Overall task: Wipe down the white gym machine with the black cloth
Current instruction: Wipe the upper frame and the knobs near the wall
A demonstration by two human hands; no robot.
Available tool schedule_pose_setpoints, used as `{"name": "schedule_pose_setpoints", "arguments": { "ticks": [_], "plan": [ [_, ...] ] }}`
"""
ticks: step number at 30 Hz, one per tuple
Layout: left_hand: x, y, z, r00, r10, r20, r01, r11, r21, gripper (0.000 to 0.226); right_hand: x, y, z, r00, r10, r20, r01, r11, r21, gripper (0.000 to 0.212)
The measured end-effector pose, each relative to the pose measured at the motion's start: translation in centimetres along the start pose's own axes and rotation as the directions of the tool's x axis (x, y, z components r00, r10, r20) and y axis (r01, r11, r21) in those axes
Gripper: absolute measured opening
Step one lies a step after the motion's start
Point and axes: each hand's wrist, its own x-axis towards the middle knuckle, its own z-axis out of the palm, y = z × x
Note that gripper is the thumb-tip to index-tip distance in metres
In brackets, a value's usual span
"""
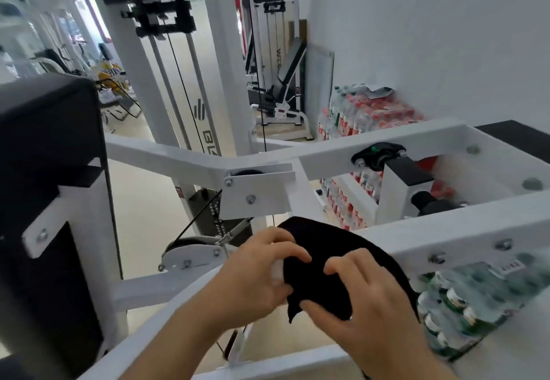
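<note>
White wall (446,37) backs shrink-wrapped packs of bottled water (372,112) (red-labelled, stacked on the floor). Nearer, the black cloth (315,260) drapes over the white gym machine (446,231) frame, its length running upper left to lower right. The left hand (253,275) and right hand (372,305) both grip it.

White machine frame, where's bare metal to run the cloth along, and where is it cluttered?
Bare: the upper beam between the black pad and pulley bracket; the lower beam left of the cloth. Crowded: bolts right of the cloth, and the bearing.
</note>
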Motion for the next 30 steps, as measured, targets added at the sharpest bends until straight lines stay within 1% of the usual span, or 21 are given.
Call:
{"name": "schedule_pose_setpoints", "arguments": {
  "ticks": [2,4,6,7,10,12,14,16,18,20,23,24,25,27,28,30],
  "plan": [
    [0.3,-0.1,0.3,0.998,0.006,-0.058,-0.003,0.999,0.042,0.038,-0.4,-1.2,2.4,0.999,-0.003,0.045,0.006,0.997,-0.072,0.045],
    [0.7,0.5,0.3,0.99,-0.035,-0.14,0.036,0.999,0.003,0.027,-0.1,-2.2,3.6,0.999,0.052,-0.009,-0.052,0.994,-0.093,0.035],
    [0.7,0.9,0.0,0.985,-0.065,-0.163,0.061,0.998,-0.027,0.019,-0.4,-2.4,3.7,0.995,0.093,-0.046,-0.095,0.995,-0.039,0.024],
    [0.7,1.0,-0.2,0.984,-0.062,-0.166,0.055,0.997,-0.045,0.016,-0.3,-2.3,3.2,0.994,0.107,-0.028,-0.107,0.994,0.02,0.024],
    [0.1,1.7,-1.5,0.978,-0.062,-0.2,0.021,0.979,-0.202,0.015,1.3,-2.1,0.1,0.978,0.169,0.121,-0.192,0.957,0.216,0.026],
    [-0.4,2.5,-3.1,0.972,-0.082,-0.219,0.009,0.948,-0.317,0.019,3.4,-2.5,-2.6,0.934,0.224,0.279,-0.313,0.889,0.334,0.024],
    [-0.8,3.6,-5.0,0.969,-0.085,-0.231,-0.023,0.903,-0.429,0.014,5.6,-3.1,-5.1,0.875,0.237,0.422,-0.409,0.829,0.382,0.023],
    [-1.3,4.6,-6.5,0.958,-0.068,-0.28,-0.08,0.871,-0.484,0.009,7.3,-3.8,-7.2,0.852,0.221,0.474,-0.435,0.804,0.406,0.02],
    [-1.8,5.5,-7.8,0.942,-0.083,-0.325,-0.096,0.861,-0.499,0.01,8.4,-5.0,-8.9,0.851,0.217,0.479,-0.449,0.772,0.449,0.019],
    [-2.5,6.3,-8.7,0.931,-0.114,-0.346,-0.093,0.844,-0.528,0.015,8.8,-6.3,-10.1,0.874,0.2,0.443,-0.409,0.795,0.448,0.018],
    [-3.3,7.3,-9.3,0.932,-0.078,-0.355,-0.116,0.862,-0.493,0.016,8.6,-8.0,-11.4,0.9,0.165,0.402,-0.346,0.832,0.434,0.017],
    [-3.5,7.4,-9.3,0.945,-0.068,-0.32,-0.119,0.84,-0.53,0.017,8.5,-8.3,-11.8,0.906,0.157,0.394,-0.337,0.831,0.443,0.016],
    [-3.7,7.5,-9.5,0.966,-0.059,-0.252,-0.103,0.805,-0.584,0.019,8.5,-8.5,-12.2,0.905,0.156,0.396,-0.34,0.825,0.451,0.014],
    [-3.6,7.1,-10.1,1.0,-0.008,-0.029,-0.013,0.762,-0.647,0.022,9.0,-8.1,-12.9,0.876,0.16,0.454,-0.383,0.803,0.456,0.011],
    [-3.4,6.5,-10.5,0.996,0.013,0.093,0.049,0.768,-0.638,0.024,9.5,-7.5,-13.0,0.848,0.163,0.504,-0.416,0.793,0.445,0.011],
    [-2.3,5.0,-11.2,0.955,0.006,0.297,0.156,0.841,-0.519,0.024,11.0,-6.0,-12.8,0.789,0.174,0.589,-0.458,0.806,0.375,0.01]
  ]
}}
